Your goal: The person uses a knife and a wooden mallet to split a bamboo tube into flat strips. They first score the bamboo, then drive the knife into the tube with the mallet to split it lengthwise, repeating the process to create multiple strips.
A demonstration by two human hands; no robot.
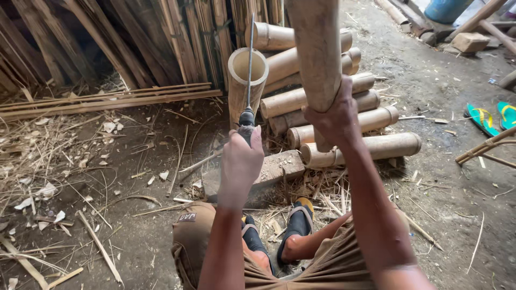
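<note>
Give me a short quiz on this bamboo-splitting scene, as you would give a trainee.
1. True or false: the left hand holds a knife whose blade rests on the rim of the upright bamboo tube.
2. What does the right hand grip?
A. a sandal
B. a thick bamboo club
C. a thin strip
3. Fill in: cut bamboo sections lie in a ____ behind the tube.

Key:
1. True.
2. B.
3. Stack.
</note>
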